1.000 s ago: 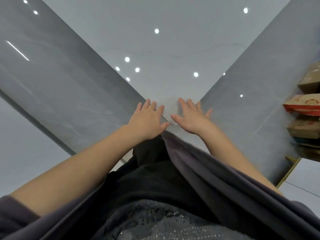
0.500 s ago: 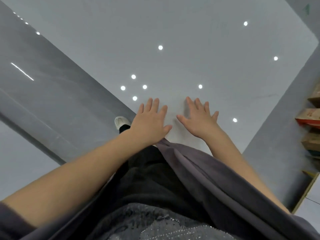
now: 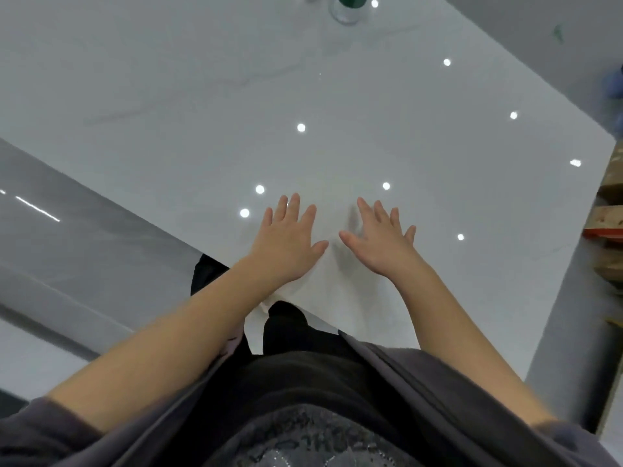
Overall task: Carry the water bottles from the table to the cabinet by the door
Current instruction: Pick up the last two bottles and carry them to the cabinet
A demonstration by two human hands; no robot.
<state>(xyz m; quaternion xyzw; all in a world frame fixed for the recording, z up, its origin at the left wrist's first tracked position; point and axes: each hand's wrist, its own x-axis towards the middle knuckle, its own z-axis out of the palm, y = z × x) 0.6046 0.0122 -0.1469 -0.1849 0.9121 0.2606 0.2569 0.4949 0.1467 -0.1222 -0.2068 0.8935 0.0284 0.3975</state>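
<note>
You see cardboard boxes [image 3: 608, 230] stacked at the right edge of the frame, one with a red rim. A glossy grey floor [image 3: 67, 251] fills the left side, and a blurred blue object [image 3: 615, 84] sits upper right.

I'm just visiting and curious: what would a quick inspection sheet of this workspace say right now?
Surface: glossy white table, mostly bare, with ceiling lights reflected in it.
Job's things: bottle base with a green label at the table's far edge, cut off by the frame.
Clutter: nothing seen on the table.
Hands: left hand and right hand open, fingers spread, holding nothing, over the near edge.
Cables: nothing seen.
Surroundings: grey tiled floor; stacked cardboard boxes at the right.
</note>
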